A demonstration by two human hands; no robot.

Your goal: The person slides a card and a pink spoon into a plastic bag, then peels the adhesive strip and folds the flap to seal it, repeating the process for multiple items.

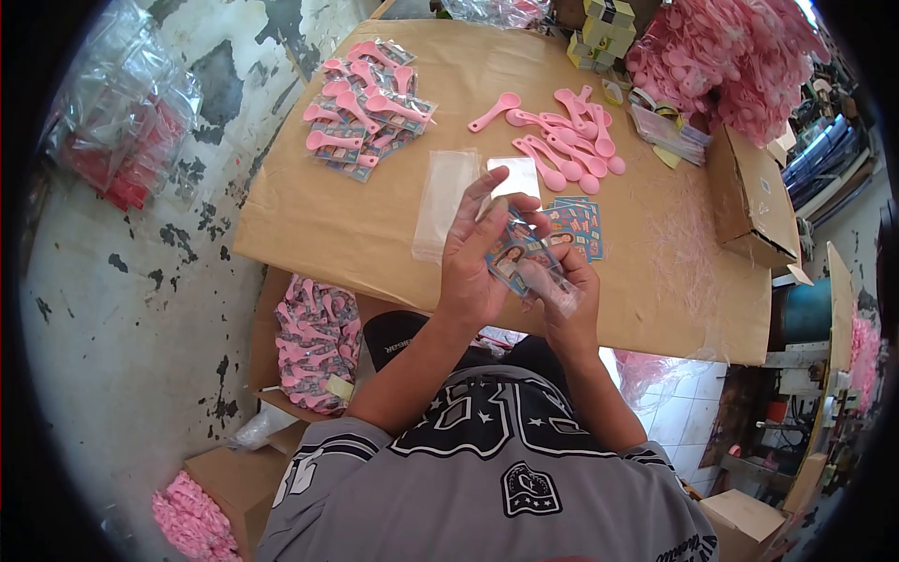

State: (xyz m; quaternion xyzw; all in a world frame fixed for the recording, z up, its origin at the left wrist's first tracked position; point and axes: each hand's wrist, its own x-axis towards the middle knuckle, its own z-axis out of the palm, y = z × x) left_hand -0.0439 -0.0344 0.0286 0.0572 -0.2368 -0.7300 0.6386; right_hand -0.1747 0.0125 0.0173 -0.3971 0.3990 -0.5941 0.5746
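Note:
Close to the table's front edge, my left hand and my right hand both grip a small clear plastic bag with a blue printed card in it. My left thumb presses on the bag's upper part, with some fingers raised. The right fingers pinch its lower right side. Whether anything else is in the bag is hard to make out. Just beyond my hands lie a stack of clear bags, a white card and a pile of blue printed cards. Loose pink spoons are heaped farther back.
Bagged cards with pink spoons are piled at the table's back left. A cardboard box stands at the right edge, by a large bag of pink spoons. Below left, another box holds packed spoons.

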